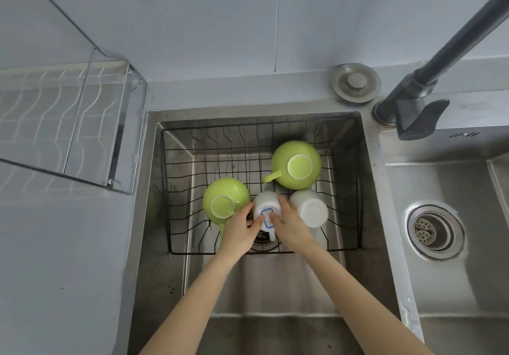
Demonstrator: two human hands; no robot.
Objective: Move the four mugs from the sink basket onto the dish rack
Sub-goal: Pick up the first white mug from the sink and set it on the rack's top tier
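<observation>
The dish rack (63, 123) sits upper left. In the centre, the sink basket (179, 189) holds four upturned mugs. The left hand (239, 230) and right hand (289, 225) both clasp the middle white mug (265, 203).

Both my bare arms are stretched out forward and down, angling in toward each other. My left hand (242, 229) and right hand (289, 224) sit close together, palms facing in, fingers curled and closed around the same white mug (265, 207), 2 thumbs nearly touching on top.
</observation>
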